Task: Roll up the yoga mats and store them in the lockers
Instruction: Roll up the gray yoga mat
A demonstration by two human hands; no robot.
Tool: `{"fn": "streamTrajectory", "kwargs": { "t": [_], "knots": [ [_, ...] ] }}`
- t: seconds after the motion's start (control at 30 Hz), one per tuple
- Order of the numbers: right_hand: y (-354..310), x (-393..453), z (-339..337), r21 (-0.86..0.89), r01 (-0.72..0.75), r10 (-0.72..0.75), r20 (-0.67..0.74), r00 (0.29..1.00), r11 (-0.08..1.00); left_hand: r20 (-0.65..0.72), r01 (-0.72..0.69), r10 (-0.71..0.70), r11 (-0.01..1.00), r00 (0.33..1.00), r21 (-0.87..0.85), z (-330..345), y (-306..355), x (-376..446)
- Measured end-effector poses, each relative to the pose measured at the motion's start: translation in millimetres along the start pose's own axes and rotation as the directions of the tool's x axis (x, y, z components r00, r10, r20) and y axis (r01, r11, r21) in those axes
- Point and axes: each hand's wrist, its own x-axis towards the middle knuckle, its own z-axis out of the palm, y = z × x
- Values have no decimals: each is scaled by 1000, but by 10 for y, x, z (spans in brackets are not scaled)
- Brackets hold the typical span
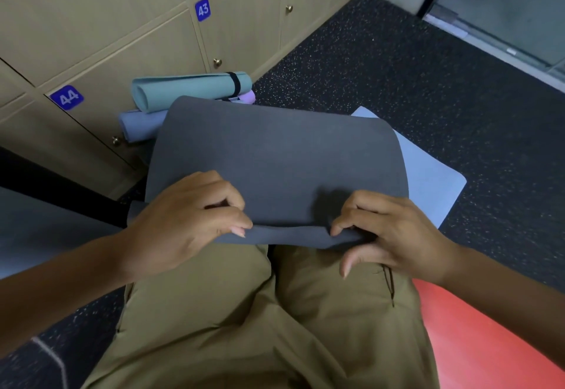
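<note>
Pinching the dark grey mat's (275, 156) folded near edge, both hands' fingers (235, 228) curl around it.

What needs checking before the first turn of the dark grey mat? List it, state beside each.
1. Left hand pinches the near edge of the dark grey mat: ok.
2. Right hand pinches the same edge: ok.
3. Edge already folded over: ok.
4. Fold straight across: cannot tell, hands cover its ends.
5. Light blue mat underneath stays out of the roll: ok, it lies flat.
6. Locker 44 open for storing: not ok, shut.
</note>
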Motion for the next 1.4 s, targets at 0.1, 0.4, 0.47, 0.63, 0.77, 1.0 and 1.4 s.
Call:
{"fn": "streamTrajectory", "kwargs": {
  "t": [0.1, 0.4, 0.47, 0.63, 0.77, 1.0, 1.4],
  "knots": [
    [-12, -12, 5, -8, -12, 12, -20, 1000, 1000, 12, -22, 22, 999, 1000, 40, -17, 38, 24],
    [-137, -37, -12, -403, 106, -145, -67, 987, 909, 24, 24, -35, 931, 999, 364, -20, 427, 22],
    [-219, -51, 22, -499, 82, -150, -96, 984, 863, -18, 83, -85, 875, 996, 478, 57, 590, -20],
    [-360, -126, 191, -580, -35, -94, -192, 977, 814, -125, 205, -164, 829, 979, 520, 194, 794, -59],
    [-375, -188, 253, -542, -77, -65, -238, 969, 836, -129, 228, -191, 874, 973, 428, 222, 710, -75],
    [-248, -227, 234, -248, -135, 65, -270, 961, 959, -79, 110, -91, 952, 993, 287, 112, 402, -110],
    [-194, -226, 276, -272, -136, 53, -290, 955, 953, -65, -13, 61, 821, 996, 571, 127, 398, -89]
  ]
}}
